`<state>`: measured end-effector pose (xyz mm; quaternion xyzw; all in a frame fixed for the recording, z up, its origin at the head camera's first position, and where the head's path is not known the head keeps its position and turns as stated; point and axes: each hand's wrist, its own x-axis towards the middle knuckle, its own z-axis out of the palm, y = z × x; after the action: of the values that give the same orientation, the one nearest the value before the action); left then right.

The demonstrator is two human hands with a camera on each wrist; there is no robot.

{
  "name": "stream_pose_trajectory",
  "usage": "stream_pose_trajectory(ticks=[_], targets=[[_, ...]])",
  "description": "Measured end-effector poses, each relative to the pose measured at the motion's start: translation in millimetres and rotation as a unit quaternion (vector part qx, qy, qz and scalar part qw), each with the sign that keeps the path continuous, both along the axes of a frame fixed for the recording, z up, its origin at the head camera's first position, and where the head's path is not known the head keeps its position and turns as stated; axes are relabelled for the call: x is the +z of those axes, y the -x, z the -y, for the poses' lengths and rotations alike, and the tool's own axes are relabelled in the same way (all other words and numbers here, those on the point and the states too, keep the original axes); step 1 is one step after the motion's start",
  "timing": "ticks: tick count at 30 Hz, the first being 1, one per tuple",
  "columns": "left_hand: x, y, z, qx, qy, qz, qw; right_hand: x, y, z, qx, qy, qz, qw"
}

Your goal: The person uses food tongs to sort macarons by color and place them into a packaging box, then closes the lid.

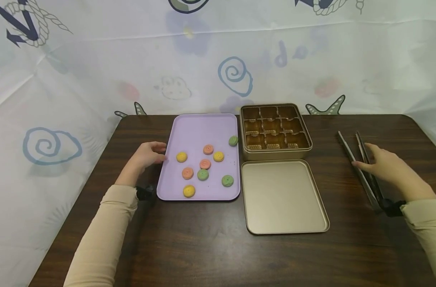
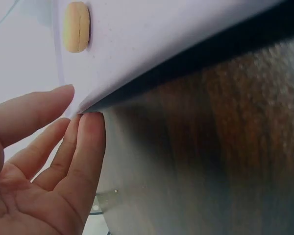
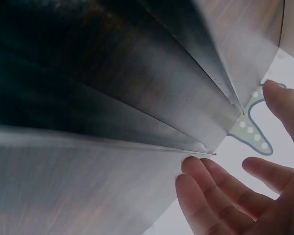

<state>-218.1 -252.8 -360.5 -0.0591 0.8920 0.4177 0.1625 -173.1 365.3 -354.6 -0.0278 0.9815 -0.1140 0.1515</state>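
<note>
A lilac tray (image 1: pixel 203 127) bears several small macarons, among them a yellow one (image 1: pixel 189 191), a pink one (image 1: pixel 187 173) and a green one (image 1: pixel 227 181). My left hand (image 1: pixel 146 155) is at the tray's left edge, its fingertips at the rim in the left wrist view; whether they press on it I cannot tell. On the right lie metal tongs (image 1: pixel 347 148), their two arms spread apart. My right hand (image 1: pixel 391 167) hovers over them with thumb and fingers spread. In the right wrist view the fingers (image 3: pixel 191 196) are close to one tong arm (image 3: pixel 137 132) without gripping it.
A gold tin (image 1: pixel 275 154) with a brown compartment insert stands right of the tray. Its flat gold lid (image 1: pixel 284 197) lies in front of it. All sit on a dark wooden table (image 1: pixel 203 247), with a printed cloth (image 1: pixel 203 79) hanging behind.
</note>
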Motion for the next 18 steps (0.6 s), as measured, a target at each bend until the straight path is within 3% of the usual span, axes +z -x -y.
stream_pose_trajectory(ticks=[18], targets=[[-2.5, -0.8, -3.2, -0.003, -0.011, 0.003, 0.9999, 1.6, -0.6, 1.2, -0.01, -0.008, 0.057, 0.998]])
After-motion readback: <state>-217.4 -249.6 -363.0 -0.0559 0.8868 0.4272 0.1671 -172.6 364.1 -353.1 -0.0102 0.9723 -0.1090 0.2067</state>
